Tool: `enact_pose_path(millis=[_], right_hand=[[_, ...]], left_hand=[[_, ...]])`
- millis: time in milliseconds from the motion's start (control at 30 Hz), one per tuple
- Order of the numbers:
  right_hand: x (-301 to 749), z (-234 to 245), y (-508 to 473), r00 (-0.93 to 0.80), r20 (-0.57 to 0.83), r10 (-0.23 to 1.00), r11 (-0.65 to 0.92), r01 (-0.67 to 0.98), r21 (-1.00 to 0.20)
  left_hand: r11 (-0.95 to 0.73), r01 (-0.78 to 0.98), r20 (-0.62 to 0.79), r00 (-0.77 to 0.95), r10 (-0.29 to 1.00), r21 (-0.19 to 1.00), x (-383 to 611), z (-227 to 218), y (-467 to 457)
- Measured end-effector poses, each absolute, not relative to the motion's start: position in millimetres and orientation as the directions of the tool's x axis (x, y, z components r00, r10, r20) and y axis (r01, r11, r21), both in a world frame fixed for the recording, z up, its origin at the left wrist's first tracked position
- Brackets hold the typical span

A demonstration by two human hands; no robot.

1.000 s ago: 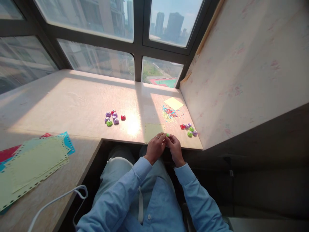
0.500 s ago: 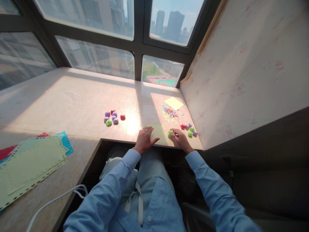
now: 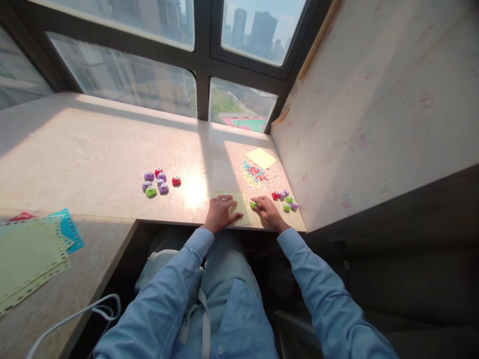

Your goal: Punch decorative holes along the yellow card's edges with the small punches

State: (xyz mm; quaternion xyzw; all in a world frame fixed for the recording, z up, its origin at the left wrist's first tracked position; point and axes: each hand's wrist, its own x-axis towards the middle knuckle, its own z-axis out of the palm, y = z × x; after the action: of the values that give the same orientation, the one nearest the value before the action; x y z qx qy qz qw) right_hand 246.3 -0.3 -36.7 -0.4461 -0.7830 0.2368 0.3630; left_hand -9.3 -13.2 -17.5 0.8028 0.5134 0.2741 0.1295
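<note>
A pale yellow sheet of paper [image 3: 243, 209], with small punched holes along its edges, lies at the front edge of the wooden surface. My left hand [image 3: 220, 213] rests on its left part, fingers laid out flat and thumb apart, covering much of it. At the sheet's right edge is a small green craft paper punch [image 3: 254, 204]. The fingers of my right hand [image 3: 268, 212] close around this punch from the right. Whether paper sits inside its slot is too small to tell.
Several red, purple and green punches [image 3: 289, 199] stand by the right wall; another group [image 3: 160, 182] sits to the left. Behind the sheet lie confetti pieces [image 3: 256, 174] and a yellow paper [image 3: 262, 158]. Far left are punched coloured sheets [image 3: 33, 249] and a white cable [image 3: 71, 316].
My view has turned slightly to the right, so everything appears shifted left. Both hands, the sheet and the green punch keep nearly the same places relative to each other.
</note>
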Motion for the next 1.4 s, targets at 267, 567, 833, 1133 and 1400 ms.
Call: enact_pose_path(millis=[267,567,833,1133,1400], right_hand=[[243.9,-41.2,-3.2,-0.296,0.402,0.866,0.500,0.534,-0.682],[244.4,-39.7,-4.8,-0.305,0.427,0.851,0.524,0.534,-0.663],[245.5,-39.8,-7.0,-0.307,0.435,0.847,0.532,0.513,-0.674],[246.7,-39.3,-7.1,-0.331,0.438,0.836,0.549,0.520,-0.655],[246.5,-38.7,-7.6,-0.326,0.430,0.842,0.539,0.525,-0.658]], left_hand=[[-0.477,0.725,0.354,0.333,0.874,0.496,-9.0,-19.0,-13.1],[-0.468,0.726,0.351,0.323,0.879,0.504,-8.7,-17.4,-13.2],[-0.462,0.728,0.342,0.323,0.883,0.506,-8.3,-15.7,-14.3],[-0.446,0.728,0.314,0.323,0.893,0.520,-8.1,-13.2,-15.0],[-0.440,0.732,0.311,0.317,0.896,0.521,-8.0,-11.9,-16.0]])
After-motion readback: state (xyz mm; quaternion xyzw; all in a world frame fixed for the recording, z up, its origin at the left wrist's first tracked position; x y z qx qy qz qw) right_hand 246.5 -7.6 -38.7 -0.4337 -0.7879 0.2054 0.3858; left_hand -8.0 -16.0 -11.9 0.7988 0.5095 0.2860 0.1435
